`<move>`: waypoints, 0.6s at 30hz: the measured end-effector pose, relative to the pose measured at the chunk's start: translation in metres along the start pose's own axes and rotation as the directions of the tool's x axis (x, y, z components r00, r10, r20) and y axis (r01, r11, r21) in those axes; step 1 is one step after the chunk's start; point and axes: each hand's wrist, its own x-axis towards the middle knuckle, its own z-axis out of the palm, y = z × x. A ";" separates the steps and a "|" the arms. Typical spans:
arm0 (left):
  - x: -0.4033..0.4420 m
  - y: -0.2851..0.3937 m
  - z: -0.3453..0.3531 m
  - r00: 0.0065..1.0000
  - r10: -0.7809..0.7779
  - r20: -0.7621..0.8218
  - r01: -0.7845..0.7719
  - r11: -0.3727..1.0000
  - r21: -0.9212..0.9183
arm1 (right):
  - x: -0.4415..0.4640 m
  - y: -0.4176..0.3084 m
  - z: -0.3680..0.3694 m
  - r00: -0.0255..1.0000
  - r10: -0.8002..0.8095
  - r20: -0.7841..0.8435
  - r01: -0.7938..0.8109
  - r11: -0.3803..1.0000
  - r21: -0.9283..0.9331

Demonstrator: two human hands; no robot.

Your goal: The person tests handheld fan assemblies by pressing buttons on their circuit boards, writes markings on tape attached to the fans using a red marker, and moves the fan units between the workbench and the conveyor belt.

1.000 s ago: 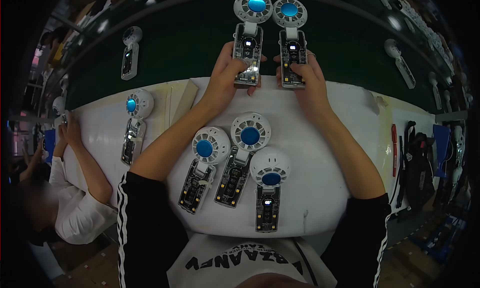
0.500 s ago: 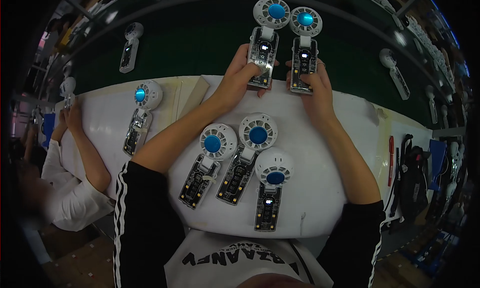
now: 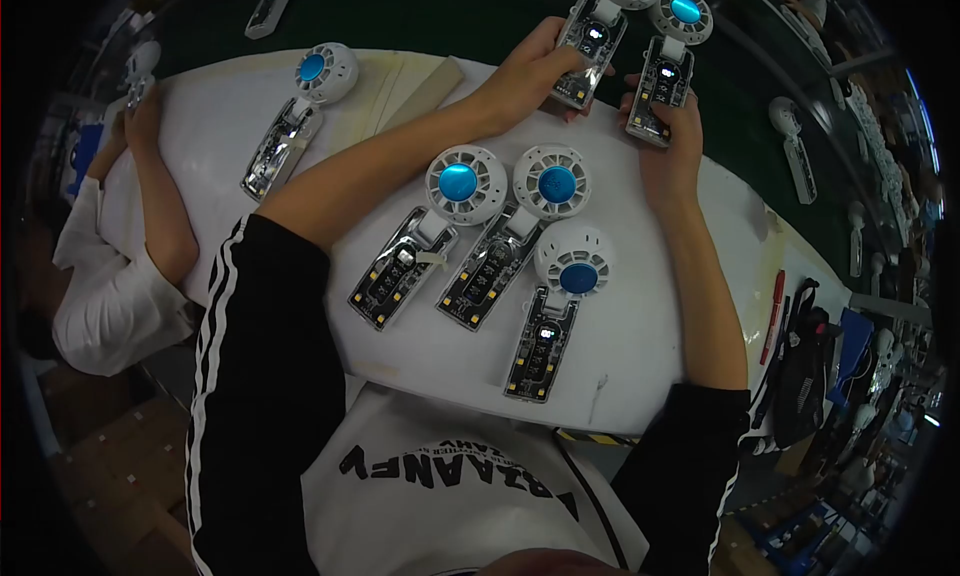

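Can't see rear of either grip, nor top of left held fan [image 3: 600, 28], cropped at far edge. Clamps it in left hand [image 3: 538, 74], right held fan [image 3: 667, 68] in right hand [image 3: 681, 134]; far side, right of centre.

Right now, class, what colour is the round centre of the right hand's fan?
Bright blue; the round centre shows best in the head view.
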 end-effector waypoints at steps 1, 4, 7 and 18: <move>0.001 -0.002 -0.001 0.999 0.033 0.022 -0.032 0.998 -0.049 | -0.002 0.001 0.000 1.000 0.001 -0.004 -0.001 1.000 -0.013; 0.001 -0.005 -0.004 0.996 0.071 0.045 -0.067 0.994 -0.084 | -0.002 0.001 0.001 1.000 0.001 -0.021 -0.001 1.000 0.000; 0.001 -0.002 -0.002 0.998 0.057 0.029 -0.056 0.997 -0.048 | -0.001 0.004 -0.002 1.000 -0.026 -0.008 0.026 1.000 -0.011; 0.018 0.060 0.035 0.853 0.506 -0.127 -0.472 0.853 0.222 | -0.014 -0.101 0.036 0.964 -0.259 0.066 0.233 0.935 0.268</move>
